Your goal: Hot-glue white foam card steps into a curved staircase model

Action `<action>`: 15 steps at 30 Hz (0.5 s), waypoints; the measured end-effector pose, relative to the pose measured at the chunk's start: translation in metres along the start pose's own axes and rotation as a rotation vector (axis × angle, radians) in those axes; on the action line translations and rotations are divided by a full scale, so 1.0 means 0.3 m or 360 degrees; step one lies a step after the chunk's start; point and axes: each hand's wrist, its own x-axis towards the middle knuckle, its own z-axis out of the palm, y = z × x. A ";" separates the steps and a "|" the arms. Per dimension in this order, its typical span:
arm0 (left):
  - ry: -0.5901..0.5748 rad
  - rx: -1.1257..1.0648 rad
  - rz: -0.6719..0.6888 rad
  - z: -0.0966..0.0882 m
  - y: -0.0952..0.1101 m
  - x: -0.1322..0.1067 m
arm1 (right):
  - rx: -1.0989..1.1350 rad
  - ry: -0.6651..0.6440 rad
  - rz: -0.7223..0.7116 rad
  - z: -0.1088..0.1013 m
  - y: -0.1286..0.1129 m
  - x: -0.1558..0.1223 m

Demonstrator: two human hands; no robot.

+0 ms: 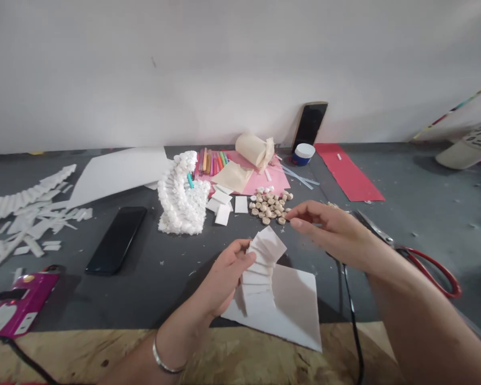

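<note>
My left hand (228, 270), with a silver bangle at the wrist, grips a small white foam staircase (258, 278) by its left edge. Its overlapping steps fan out and curve toward the top right. Partly beneath it lies a white foam sheet (299, 299). My right hand (328, 230) reaches to the right edge of a pile of small round beige pieces (266, 206). Its thumb and forefinger are slightly apart, with nothing visible between them. Left of the pile lie several white foam rectangles (222, 214).
A bumpy white model (182, 200) stands mid-table, left of a beige roll (250, 151). A black phone (116, 240) lies at left near foam scraps (36, 219) and a magenta device (22, 305). Red-handled scissors (436, 267) and a black cable (353, 315) are at right.
</note>
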 end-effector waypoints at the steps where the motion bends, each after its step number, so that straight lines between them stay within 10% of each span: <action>1: -0.0004 0.0024 0.0002 0.000 0.002 -0.001 | -0.0137 -0.0033 -0.0047 -0.012 -0.026 0.011; 15: 0.0002 0.0073 0.0156 -0.018 -0.025 0.025 | -0.0822 -0.0813 -0.1037 0.257 -0.111 0.436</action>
